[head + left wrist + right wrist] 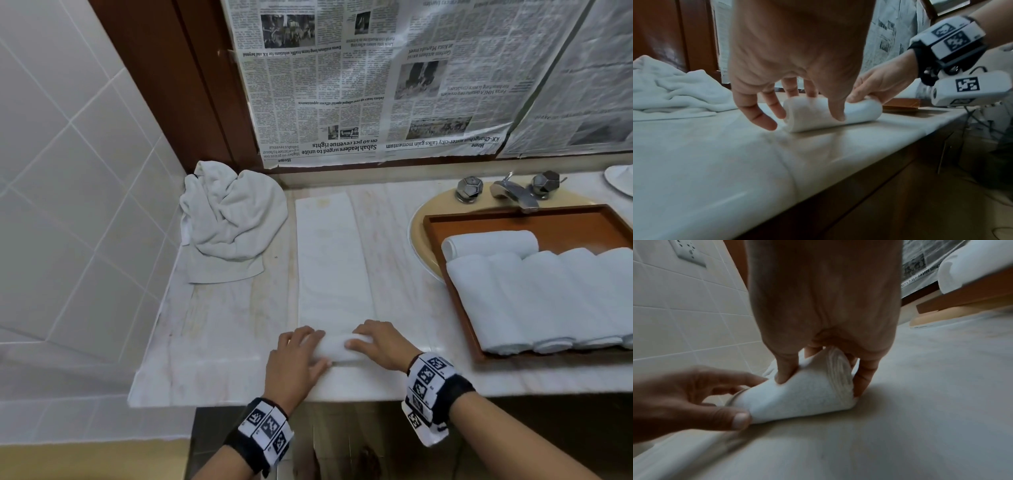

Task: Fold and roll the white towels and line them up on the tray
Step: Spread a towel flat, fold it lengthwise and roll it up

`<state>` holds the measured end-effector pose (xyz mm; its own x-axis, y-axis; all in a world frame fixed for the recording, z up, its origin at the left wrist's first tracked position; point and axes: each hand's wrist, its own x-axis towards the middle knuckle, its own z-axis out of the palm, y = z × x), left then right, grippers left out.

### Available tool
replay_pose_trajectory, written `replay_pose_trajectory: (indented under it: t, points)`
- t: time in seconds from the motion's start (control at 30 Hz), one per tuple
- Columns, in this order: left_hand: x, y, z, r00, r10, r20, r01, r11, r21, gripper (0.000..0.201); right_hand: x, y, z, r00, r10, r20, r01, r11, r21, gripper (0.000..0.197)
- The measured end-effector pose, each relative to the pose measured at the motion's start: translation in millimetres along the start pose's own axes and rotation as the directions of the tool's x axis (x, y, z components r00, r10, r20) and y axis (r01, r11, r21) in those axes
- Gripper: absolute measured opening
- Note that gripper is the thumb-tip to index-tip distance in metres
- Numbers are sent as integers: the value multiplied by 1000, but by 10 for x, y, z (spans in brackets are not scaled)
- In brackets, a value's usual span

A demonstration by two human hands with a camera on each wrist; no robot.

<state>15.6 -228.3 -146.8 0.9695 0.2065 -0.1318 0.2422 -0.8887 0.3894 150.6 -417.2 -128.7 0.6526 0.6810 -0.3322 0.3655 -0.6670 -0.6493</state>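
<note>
A white towel [330, 260] lies folded in a long strip on the marble counter, its near end wound into a short roll [337, 347]. My left hand [298, 359] curls over the roll's left end [797, 116], thumb in front. My right hand [380, 342] grips the right end [803, 394], thumb on top, fingers behind. A wooden tray [459, 294] at right holds several rolled white towels [534, 294] side by side, with one more roll [489, 241] lying across behind them.
A crumpled heap of white towels [229, 219] sits at the counter's back left corner. The tray rests over a sink [419, 233] with a chrome tap [513, 193]. Newspaper [376, 78] covers the wall behind. The counter's front edge [342, 399] runs just below my hands.
</note>
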Motion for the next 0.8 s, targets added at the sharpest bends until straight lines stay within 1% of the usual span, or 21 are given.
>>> replay_pose_trajectory:
  t: [0.07,0.1,0.13,0.17,0.2,0.23,0.27,0.3,0.33,0.37,0.4,0.43,0.47,0.53,0.57,0.63,0.7,0.73,0.8]
  points:
    - [11,-44,-18,999,-15,39,18,998,-67,58,-20,23,26,1000,22,8,-23,999,48,40]
    - [26,-53,-42,997,-27,66,34,994,-103,59,-37,26,55,1000,14,-23,-14,999,29,38]
    - [51,-58,-65,995,-34,97,46,991,-127,59,-56,28,97,996,-25,-87,20,998,-59,34]
    - [79,-72,-80,991,-37,125,55,988,-144,59,-70,29,146,977,-105,-183,66,976,-210,28]
    - [112,-90,-90,987,-44,153,69,984,-162,59,-92,8,193,948,-193,-251,93,928,-362,21]
    - [145,-117,-95,982,-57,178,90,979,-183,60,-122,-10,242,918,-266,-293,107,880,-463,17]
    - [173,-146,-96,981,-61,185,100,973,-210,62,-155,-37,278,898,-314,-310,120,850,-513,15]
    - [198,-177,-102,980,-63,191,112,961,-255,64,-175,-50,317,891,-344,-297,141,830,-540,19]
    - [226,-199,-116,978,-64,197,125,942,-312,63,-189,-39,351,900,-350,-262,155,816,-557,28]
    - [248,-198,-144,977,-69,201,139,923,-358,58,-203,-23,363,922,-330,-203,168,811,-560,38]
    - [267,-193,-169,977,-78,199,152,909,-388,52,-203,0,362,938,-308,-161,174,817,-550,45]
    - [279,-180,-191,978,-85,192,156,905,-397,49,-186,16,336,945,-293,-145,179,835,-520,49]
    - [288,-168,-194,982,-81,172,143,911,-387,47,-155,21,288,959,-255,-124,176,877,-447,52]
    - [253,-128,-189,991,-63,118,95,953,-287,51,-63,10,184,988,-139,-61,120,963,-240,50]
    - [226,-106,-189,995,-47,93,67,972,-224,54,-18,-3,135,995,-92,-44,82,981,-177,48]
    - [179,-80,-167,998,19,57,-13,995,-103,64,43,-11,68,1000,-31,-3,30,989,-142,45]
    - [155,-78,-131,997,52,65,-49,998,-46,69,64,9,34,999,2,48,3,994,-105,43]
    - [152,-95,-113,996,44,74,-40,998,-53,69,66,10,15,998,13,68,-9,998,-61,41]
    - [164,-117,-96,994,9,108,3,994,-112,69,56,11,9,999,11,53,-12,1000,3,41]
